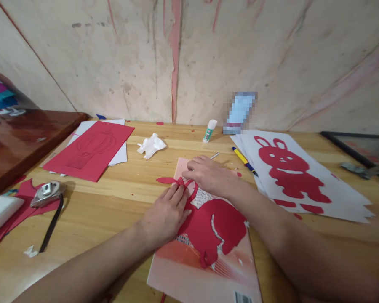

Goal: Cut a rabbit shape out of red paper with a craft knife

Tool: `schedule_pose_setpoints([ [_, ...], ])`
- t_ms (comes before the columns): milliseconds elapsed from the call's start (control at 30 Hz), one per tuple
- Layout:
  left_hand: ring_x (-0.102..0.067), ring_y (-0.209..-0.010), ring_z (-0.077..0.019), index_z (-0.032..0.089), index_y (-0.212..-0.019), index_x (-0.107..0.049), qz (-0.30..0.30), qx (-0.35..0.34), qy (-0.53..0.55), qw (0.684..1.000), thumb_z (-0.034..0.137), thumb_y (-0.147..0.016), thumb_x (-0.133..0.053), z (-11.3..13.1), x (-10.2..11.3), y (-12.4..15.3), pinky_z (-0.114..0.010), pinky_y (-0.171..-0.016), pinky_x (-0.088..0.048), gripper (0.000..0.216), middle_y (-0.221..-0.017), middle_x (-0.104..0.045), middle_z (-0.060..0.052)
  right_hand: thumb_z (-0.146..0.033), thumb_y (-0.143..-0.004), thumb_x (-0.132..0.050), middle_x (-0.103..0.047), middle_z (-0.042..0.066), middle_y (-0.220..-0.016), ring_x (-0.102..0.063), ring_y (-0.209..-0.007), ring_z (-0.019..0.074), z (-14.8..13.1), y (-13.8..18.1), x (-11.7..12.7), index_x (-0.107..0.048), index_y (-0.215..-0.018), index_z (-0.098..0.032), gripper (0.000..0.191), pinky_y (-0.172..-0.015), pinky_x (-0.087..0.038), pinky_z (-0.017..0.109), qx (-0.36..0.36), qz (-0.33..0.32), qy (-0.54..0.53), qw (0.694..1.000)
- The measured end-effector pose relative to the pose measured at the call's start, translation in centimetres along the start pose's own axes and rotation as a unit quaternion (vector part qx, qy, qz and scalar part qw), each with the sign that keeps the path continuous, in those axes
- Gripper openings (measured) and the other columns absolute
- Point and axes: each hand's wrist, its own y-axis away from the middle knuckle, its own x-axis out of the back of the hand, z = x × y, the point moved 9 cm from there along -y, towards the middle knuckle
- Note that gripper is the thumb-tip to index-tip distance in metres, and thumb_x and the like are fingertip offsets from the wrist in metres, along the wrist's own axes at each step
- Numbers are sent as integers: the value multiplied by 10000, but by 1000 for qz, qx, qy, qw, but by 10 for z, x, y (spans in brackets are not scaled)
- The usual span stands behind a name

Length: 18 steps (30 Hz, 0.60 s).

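A red paper cutout, shaped like a rounded animal, lies over a pinkish book with a barcode at its near corner. My left hand rests on the cutout's upper left part, fingers stretched out and pressing it down. Just above, my right hand is closed around a slim pen-like tool; only its pale end shows, and its tip is hidden. Printed black-and-white paper shows through gaps in the cutout. A pointed red strip sticks out left of the fingers.
A glue stick, crumpled tissue and phone are at the back. Right are a yellow-blue pen and a red rabbit cutout on white sheets. Left are red paper with a lantern-like drawing and a tape measure.
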Motion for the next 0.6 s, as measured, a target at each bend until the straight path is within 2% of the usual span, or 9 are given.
schedule_pose_setpoints([
  [133, -432, -1297, -312, 36, -1276, -512, 19, 2, 4, 1000, 318, -987, -304, -2, 1, 2, -448, -1071, -349, 454, -1324, -535, -191, -133, -892, -503, -578, 51, -815, -442, -821, 193, -4, -1, 1, -631, -856, -188, 144, -771, -259, 335, 21, 13, 43, 999],
  [600, -403, -1321, -313, 17, -1284, -503, 21, 5, 24, 999, 319, -991, -280, -2, -2, 2, -467, -1057, -373, 476, -1333, -519, -213, -96, -875, -483, -558, 46, -788, -412, -820, 199, -9, -2, -5, -625, -838, -202, 181, -808, -228, 371, 46, 46, 50, 997],
])
